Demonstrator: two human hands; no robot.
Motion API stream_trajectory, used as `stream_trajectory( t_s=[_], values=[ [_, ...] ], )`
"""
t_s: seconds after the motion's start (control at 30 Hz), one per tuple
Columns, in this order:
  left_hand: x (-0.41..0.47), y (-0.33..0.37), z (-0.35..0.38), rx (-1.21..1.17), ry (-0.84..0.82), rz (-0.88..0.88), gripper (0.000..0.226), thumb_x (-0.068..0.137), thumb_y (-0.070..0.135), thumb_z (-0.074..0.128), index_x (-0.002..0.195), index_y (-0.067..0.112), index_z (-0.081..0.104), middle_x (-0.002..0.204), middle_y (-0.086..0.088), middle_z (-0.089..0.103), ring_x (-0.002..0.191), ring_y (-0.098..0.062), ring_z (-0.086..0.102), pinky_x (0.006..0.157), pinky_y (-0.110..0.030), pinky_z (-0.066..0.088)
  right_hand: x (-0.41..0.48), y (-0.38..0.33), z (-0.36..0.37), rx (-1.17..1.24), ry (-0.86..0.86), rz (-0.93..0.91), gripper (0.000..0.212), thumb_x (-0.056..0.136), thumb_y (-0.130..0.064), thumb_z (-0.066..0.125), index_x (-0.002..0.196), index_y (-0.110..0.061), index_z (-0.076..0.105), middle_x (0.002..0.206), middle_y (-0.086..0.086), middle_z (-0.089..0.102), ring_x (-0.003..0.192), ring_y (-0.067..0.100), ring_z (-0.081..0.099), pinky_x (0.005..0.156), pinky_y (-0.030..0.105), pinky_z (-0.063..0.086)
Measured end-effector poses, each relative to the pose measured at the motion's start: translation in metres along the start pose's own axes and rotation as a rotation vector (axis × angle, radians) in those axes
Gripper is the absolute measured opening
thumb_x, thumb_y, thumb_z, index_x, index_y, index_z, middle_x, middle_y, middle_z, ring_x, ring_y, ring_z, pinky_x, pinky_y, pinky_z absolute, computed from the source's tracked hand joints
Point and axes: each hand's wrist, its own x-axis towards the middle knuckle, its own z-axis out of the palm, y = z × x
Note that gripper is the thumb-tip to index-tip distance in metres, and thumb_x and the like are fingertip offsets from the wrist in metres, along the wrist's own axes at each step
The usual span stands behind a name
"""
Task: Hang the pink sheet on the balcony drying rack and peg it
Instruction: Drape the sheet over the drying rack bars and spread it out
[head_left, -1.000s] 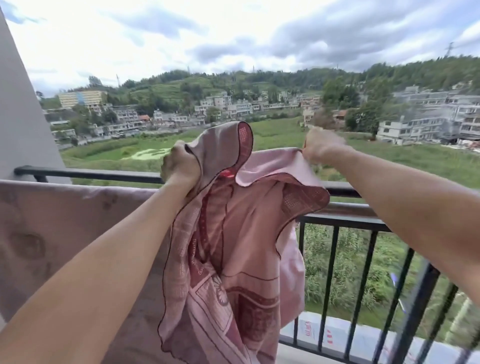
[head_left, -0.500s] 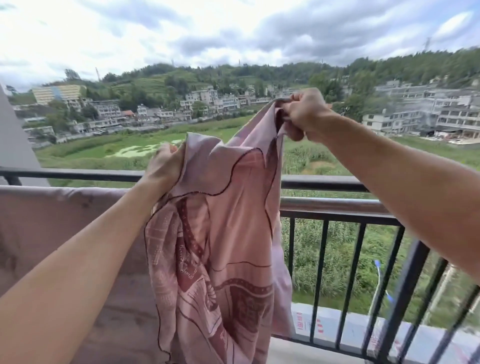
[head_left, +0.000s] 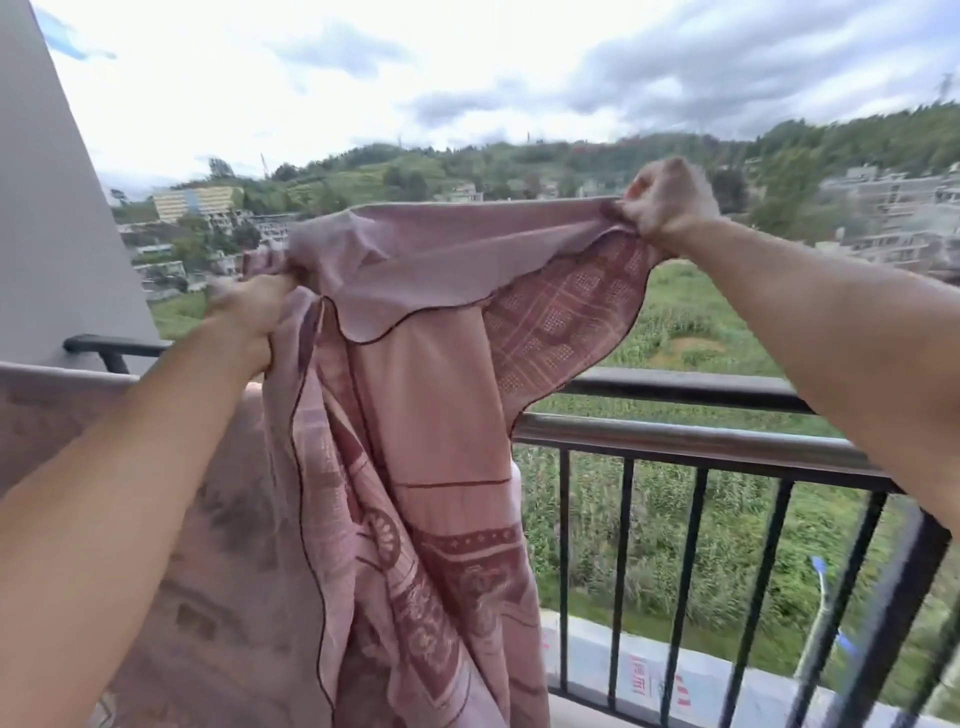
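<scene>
A pink sheet (head_left: 436, 415) with a dark red woven pattern hangs in front of me, held up in the air above the balcony railing. My left hand (head_left: 249, 317) grips its upper edge on the left. My right hand (head_left: 667, 200) grips the same edge higher up on the right, so the top edge is stretched between them. The rest of the sheet drops down past the metal rail (head_left: 691, 441) of the railing. No pegs are in sight.
Another pink patterned cloth (head_left: 104, 467) lies draped over the railing at the left. A grey wall (head_left: 52, 208) stands at the far left. The black railing bars (head_left: 685, 561) run to the right, with a green field and buildings far below.
Both hands have moved apart and the sheet's top edge has spread out between them. My right hand went further right; the left hand dropped a little and to the left.
</scene>
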Motion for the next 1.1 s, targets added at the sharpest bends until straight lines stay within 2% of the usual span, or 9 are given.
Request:
stream_trajectory(
  t_s=[0.1, 0.2, 0.27, 0.33, 0.5, 0.67, 0.77, 0.93, 1.1],
  values=[
    [-0.007, -0.016, 0.025, -0.158, -0.136, -0.148, 0.013, 0.096, 0.021, 0.056, 0.084, 0.023, 0.060, 0.076, 0.003, 0.061, 0.066, -0.009, 0.059, 0.057, -0.022, 0.055, -0.024, 0.011, 0.015, 0.128, -0.476, 0.202, 0.056, 0.076, -0.040, 0.077, 0.118, -0.005, 0.064, 0.111, 0.011, 0.068, 0.073, 0.022, 0.065, 0.052, 0.028, 0.054],
    [-0.022, -0.025, 0.045, -0.012, -0.281, -0.247, 0.040, 0.081, 0.045, 0.074, 0.104, 0.013, 0.069, 0.105, -0.012, 0.071, 0.084, -0.023, 0.069, 0.087, -0.042, 0.057, -0.054, 0.007, 0.032, -0.199, -0.680, -0.034, 0.074, 0.079, -0.054, 0.072, 0.137, -0.014, 0.049, 0.136, 0.007, 0.054, 0.108, 0.027, 0.060, 0.086, 0.038, 0.052],
    [-0.039, -0.022, 0.056, 0.104, -0.360, -0.230, 0.083, 0.063, 0.062, 0.081, 0.123, 0.008, 0.062, 0.124, -0.016, 0.064, 0.105, -0.031, 0.065, 0.101, -0.048, 0.047, -0.080, 0.000, 0.039, -0.340, -0.608, -0.239, 0.061, 0.080, -0.063, 0.064, 0.105, -0.007, 0.067, 0.107, 0.006, 0.069, 0.093, 0.025, 0.065, 0.080, 0.034, 0.052],
    [-0.052, -0.022, 0.067, 0.316, -0.298, -0.129, 0.107, 0.053, 0.074, 0.080, 0.130, 0.006, 0.050, 0.121, -0.019, 0.062, 0.103, -0.025, 0.065, 0.098, -0.044, 0.048, -0.096, -0.001, 0.043, -0.317, -0.802, -0.213, 0.071, 0.080, -0.074, 0.052, 0.083, -0.006, 0.071, 0.079, 0.001, 0.073, 0.072, 0.018, 0.070, 0.070, 0.032, 0.055],
    [-0.132, -0.056, 0.110, 1.160, -0.128, -0.027, 0.133, 0.047, 0.085, 0.069, 0.150, 0.026, 0.012, 0.136, -0.005, 0.054, 0.123, -0.029, 0.053, 0.103, -0.042, 0.043, -0.113, 0.004, 0.050, -0.139, -1.284, -0.104, 0.058, 0.085, -0.067, 0.051, 0.104, -0.018, 0.076, 0.095, 0.006, 0.077, 0.075, 0.020, 0.075, 0.083, 0.036, 0.058],
    [-0.126, -0.092, 0.110, 0.968, 0.211, 0.182, 0.074, 0.070, 0.023, 0.074, 0.134, 0.022, 0.037, 0.104, -0.013, 0.069, 0.098, -0.038, 0.065, 0.080, -0.041, 0.052, -0.104, -0.008, 0.067, 0.121, -0.922, -0.186, 0.024, 0.080, -0.035, 0.077, 0.077, -0.011, 0.076, 0.059, -0.002, 0.065, 0.050, 0.007, 0.056, 0.048, 0.019, 0.043],
    [-0.123, -0.074, 0.088, 0.997, 0.275, 0.319, 0.055, 0.073, 0.012, 0.071, 0.120, 0.019, 0.044, 0.093, -0.013, 0.068, 0.086, -0.038, 0.064, 0.067, -0.041, 0.050, -0.069, -0.004, 0.058, 0.068, -0.611, -0.249, 0.017, 0.086, -0.012, 0.072, 0.069, -0.016, 0.070, 0.059, -0.001, 0.063, 0.045, 0.007, 0.057, 0.040, 0.017, 0.040],
    [-0.111, -0.034, 0.013, 1.159, 0.457, 0.353, 0.042, 0.078, 0.005, 0.069, 0.110, 0.011, 0.042, 0.097, -0.026, 0.062, 0.089, -0.048, 0.059, 0.064, -0.039, 0.038, 0.000, -0.002, 0.043, -0.231, 0.018, -0.269, 0.008, 0.090, -0.009, 0.061, 0.088, -0.008, 0.069, 0.072, 0.004, 0.060, 0.065, 0.021, 0.052, 0.057, 0.026, 0.039],
    [-0.103, -0.035, -0.031, 1.159, 0.527, 0.210, 0.046, 0.076, 0.007, 0.070, 0.112, 0.010, 0.043, 0.102, -0.025, 0.064, 0.091, -0.048, 0.059, 0.066, -0.038, 0.040, 0.021, -0.009, 0.047, -0.429, 0.050, -0.136, 0.020, 0.094, -0.008, 0.054, 0.075, -0.006, 0.055, 0.066, 0.007, 0.052, 0.070, 0.023, 0.052, 0.070, 0.035, 0.046]
  ],
)
